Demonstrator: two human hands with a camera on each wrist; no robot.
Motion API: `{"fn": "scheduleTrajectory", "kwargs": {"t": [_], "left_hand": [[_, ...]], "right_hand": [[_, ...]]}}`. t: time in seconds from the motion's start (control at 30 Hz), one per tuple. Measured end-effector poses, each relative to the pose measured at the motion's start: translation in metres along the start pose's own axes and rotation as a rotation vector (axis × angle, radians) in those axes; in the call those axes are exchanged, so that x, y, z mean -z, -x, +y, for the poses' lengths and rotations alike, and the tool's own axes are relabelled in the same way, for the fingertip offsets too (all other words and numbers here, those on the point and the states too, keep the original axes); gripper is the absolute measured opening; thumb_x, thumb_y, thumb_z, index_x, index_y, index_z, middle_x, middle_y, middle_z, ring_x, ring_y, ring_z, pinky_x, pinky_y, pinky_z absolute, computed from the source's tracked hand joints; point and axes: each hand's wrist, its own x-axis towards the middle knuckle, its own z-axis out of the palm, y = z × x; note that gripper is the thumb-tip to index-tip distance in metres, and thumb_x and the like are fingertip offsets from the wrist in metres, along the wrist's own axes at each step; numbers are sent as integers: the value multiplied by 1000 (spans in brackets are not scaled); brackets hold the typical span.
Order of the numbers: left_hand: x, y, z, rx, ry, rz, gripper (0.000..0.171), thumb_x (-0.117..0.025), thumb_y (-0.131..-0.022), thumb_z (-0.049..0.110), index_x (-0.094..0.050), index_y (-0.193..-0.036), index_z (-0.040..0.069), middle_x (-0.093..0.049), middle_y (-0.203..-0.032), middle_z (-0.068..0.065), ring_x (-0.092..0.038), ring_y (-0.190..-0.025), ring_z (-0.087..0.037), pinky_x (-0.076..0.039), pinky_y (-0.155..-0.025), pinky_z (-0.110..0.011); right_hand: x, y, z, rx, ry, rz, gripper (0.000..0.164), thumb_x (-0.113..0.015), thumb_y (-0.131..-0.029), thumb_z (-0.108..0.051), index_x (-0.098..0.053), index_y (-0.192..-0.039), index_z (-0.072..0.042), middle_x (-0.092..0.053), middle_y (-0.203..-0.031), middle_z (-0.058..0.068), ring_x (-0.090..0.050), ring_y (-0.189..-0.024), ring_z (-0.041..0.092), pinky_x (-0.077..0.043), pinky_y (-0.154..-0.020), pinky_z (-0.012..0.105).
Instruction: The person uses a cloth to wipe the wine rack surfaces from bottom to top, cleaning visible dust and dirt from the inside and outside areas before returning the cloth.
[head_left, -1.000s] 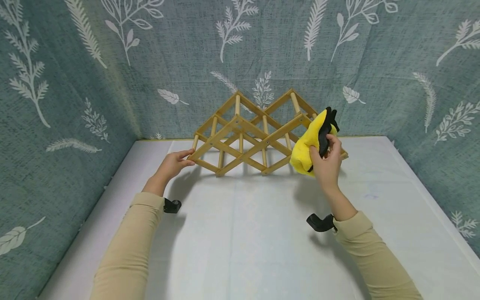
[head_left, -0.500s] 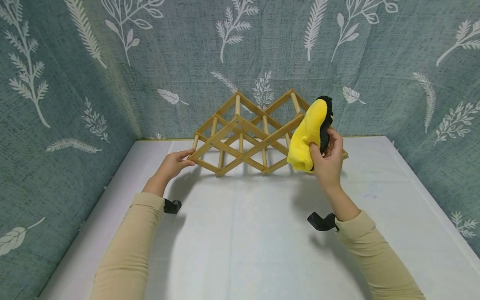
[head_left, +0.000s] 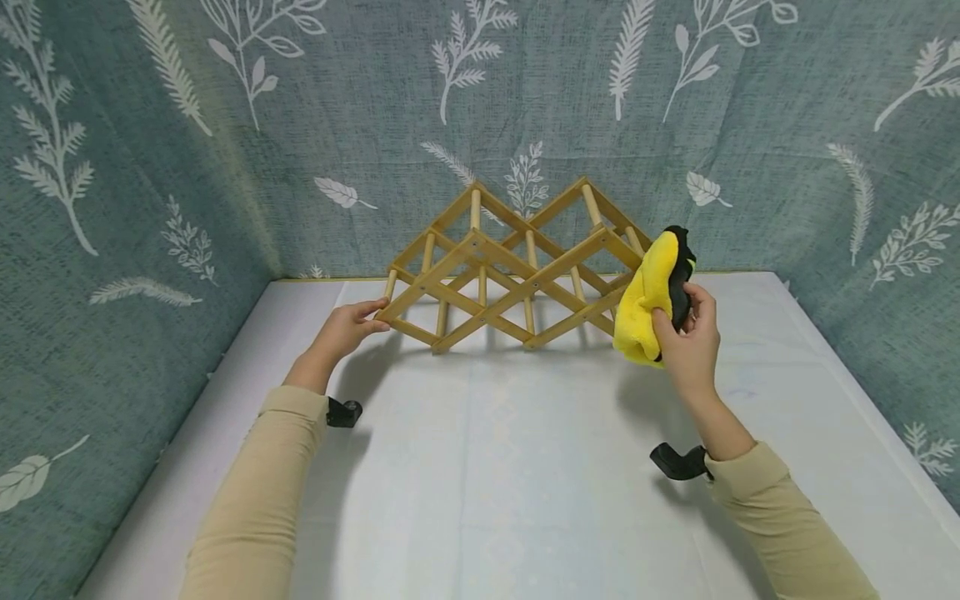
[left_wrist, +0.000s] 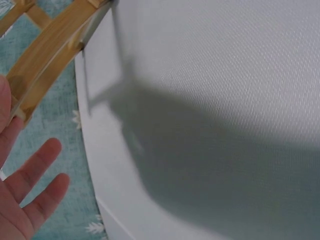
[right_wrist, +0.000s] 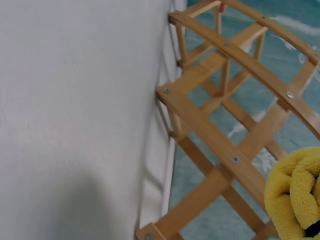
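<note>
A folding wooden lattice rack [head_left: 517, 283], likely a wine rack, stands spread out at the back of the white table. At its left end my left hand [head_left: 342, 331] pinches the corner between thumb and forefinger. The left wrist view shows the other fingers [left_wrist: 35, 170] spread away from the wood [left_wrist: 47, 50]. My right hand [head_left: 690, 342] grips a bunched yellow cloth [head_left: 648, 304] with a black side, held against or just in front of the rack's right end, which it hides. In the right wrist view the cloth [right_wrist: 292, 195] overlaps the rack's slats [right_wrist: 215, 125].
The white tabletop [head_left: 480, 467] stretches in front of the rack. Green leaf-patterned fabric [head_left: 375, 100] hangs behind it and along both sides. Black wrist mounts [head_left: 678, 461] stick out from both sleeves.
My right hand first shifted the cloth slightly up the rack, then moved it right and down toward the rack's right end. The left hand and the rack have stayed in place.
</note>
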Motion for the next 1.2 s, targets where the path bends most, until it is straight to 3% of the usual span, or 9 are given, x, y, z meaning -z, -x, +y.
{"fn": "scheduleTrajectory", "kwargs": {"t": [0.13,0.23,0.5,0.67,0.87,1.07,1.2], "left_hand": [[0,-1,0,12,20,-8,56,-59,-88,25,-41,-138,6,-42,-138,-18,-52,-112,-40,-41,-95,-48],[0,-1,1,18,32,-10,57,-60,-88,26,-41,-138,7,-42,-139,-18,-51,-114,-39,-41,-95,-48],[0,-3,3,14,29,-11,55,-60,-89,24,-41,-138,8,-41,-140,-16,-51,-114,-39,-41,-95,-48],[0,-3,3,11,27,-12,55,-60,-89,24,-41,-138,7,-40,-140,-16,-51,-113,-39,-41,-95,-48],[0,-3,2,-5,12,4,55,-60,-88,24,-42,-137,6,-42,-139,-16,-52,-112,-39,-42,-94,-47],[0,-2,1,-5,12,-1,56,-60,-88,25,-41,-138,6,-43,-138,-17,-53,-111,-39,-42,-93,-48],[0,-1,-1,-5,1,-3,56,-59,-88,25,-41,-138,6,-42,-138,-17,-52,-111,-39,-42,-94,-48]], "right_hand": [[-12,-2,-3,42,40,-32,48,-54,-88,-11,-36,-132,-3,-47,-128,10,-54,-85,2,-45,-67,9],[-22,-4,-9,84,8,-49,47,-54,-88,-10,-36,-131,0,-46,-131,12,-51,-83,4,-44,-66,10],[-41,-9,-26,114,-188,-86,46,-53,-88,-4,-35,-129,1,-40,-130,10,-48,-104,14,-44,-82,20],[-39,-6,-32,118,-267,-71,43,-51,-88,-2,-35,-128,-2,-41,-125,4,-47,-106,13,-44,-84,19],[-23,5,-33,141,-332,-93,44,-50,-88,4,-35,-129,-3,-44,-120,0,-50,-106,12,-45,-84,15],[-3,24,-25,25,-272,-80,42,-51,-88,1,-36,-127,-9,-45,-115,-1,-54,-97,10,-47,-76,12],[6,36,-7,-88,-105,-104,45,-52,-90,-5,-33,-130,-9,-44,-112,-4,-55,-86,3,-46,-70,10]]}}
